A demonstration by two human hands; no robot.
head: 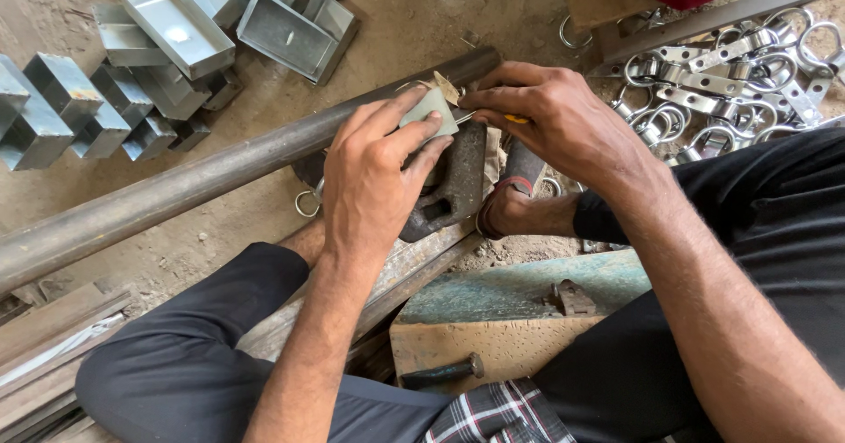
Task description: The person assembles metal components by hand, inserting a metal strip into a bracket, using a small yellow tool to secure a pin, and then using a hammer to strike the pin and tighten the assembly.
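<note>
A seated person's left hand [374, 174] pinches a small pale metal plate [429, 111] between thumb and fingers, holding it over a dark iron block [453, 188] just beside a long steel pipe [202, 179] on the dirt floor. The right hand [550, 113], fingers curled shut, grips a thin yellow-handled tool [515, 120] against the plate's edge. Folded sheet-metal trays [176, 25] and ringed metal clamps [731, 82] lie nearby.

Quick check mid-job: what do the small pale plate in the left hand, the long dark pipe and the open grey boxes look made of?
Small pale flat plate, pinched by the left hand: probably thin sheet metal, matte grey, crisp edges. Long dark round pipe: likely steel, dull brown-grey, unpainted, dusty. Open grey rectangular boxes: folded sheet metal, seemingly galvanised, with a soft sheen and sharp bends.
</note>
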